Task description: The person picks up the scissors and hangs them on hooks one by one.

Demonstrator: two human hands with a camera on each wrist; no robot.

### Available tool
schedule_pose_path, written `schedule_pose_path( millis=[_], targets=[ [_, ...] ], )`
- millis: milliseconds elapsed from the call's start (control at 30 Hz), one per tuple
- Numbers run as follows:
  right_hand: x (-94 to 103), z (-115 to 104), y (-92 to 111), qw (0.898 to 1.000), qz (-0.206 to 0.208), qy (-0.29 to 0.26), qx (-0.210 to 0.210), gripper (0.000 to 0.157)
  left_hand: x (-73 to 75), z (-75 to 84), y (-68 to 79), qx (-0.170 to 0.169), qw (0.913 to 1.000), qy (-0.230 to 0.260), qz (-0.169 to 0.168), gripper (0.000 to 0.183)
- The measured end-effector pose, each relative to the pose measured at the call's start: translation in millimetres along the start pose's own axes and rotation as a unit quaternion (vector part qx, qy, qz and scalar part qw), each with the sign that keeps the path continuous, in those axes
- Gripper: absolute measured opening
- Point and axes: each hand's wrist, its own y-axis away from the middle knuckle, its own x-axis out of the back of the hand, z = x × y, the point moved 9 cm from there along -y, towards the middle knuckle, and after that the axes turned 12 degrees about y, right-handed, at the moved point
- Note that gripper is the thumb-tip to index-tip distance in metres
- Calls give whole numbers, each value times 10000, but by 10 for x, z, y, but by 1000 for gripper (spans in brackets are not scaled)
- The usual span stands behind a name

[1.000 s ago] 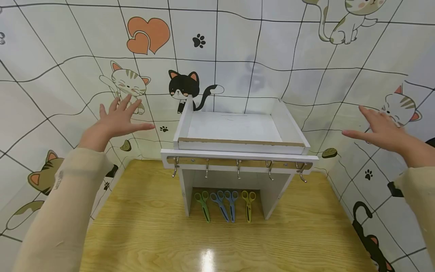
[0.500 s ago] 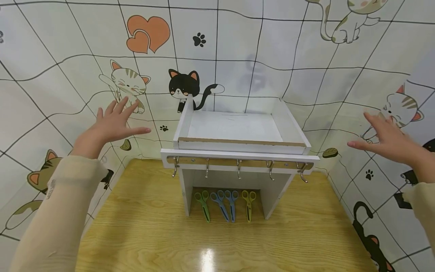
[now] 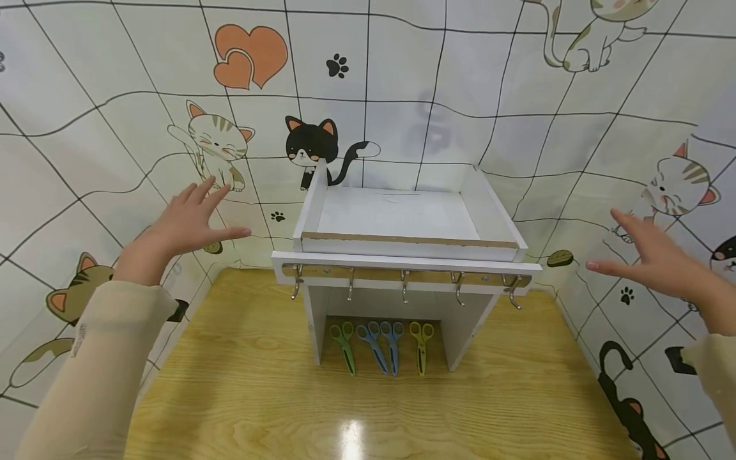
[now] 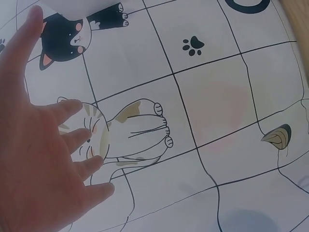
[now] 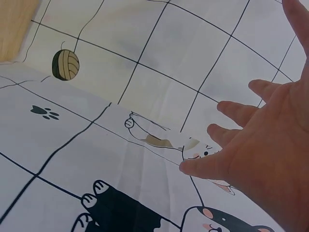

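Wht shelf (image 3: 405, 260) w/ tan edge (image 3: 408, 240), 5 metal hooks (image 3: 405, 278).

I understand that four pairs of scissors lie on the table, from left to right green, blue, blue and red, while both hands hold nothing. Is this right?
Not fully: the rightmost scissors are yellow, not red, as the head view shows. The rest is right: green, blue and blue come before them on the table, and the left hand and right hand hold nothing.
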Motion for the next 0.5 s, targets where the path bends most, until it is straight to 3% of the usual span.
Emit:
schedule_pose_path(
  millis=[267, 500],
  targets=[
    [-147, -25, 71, 9994, -95, -323, 77, 109, -141, -15, 30, -99, 9999, 80, -23, 107],
    [-268, -52, 161, 9986, 73, -456, 253, 105, -295, -41, 69, -190, 9996, 192, -10, 106]
  ],
)
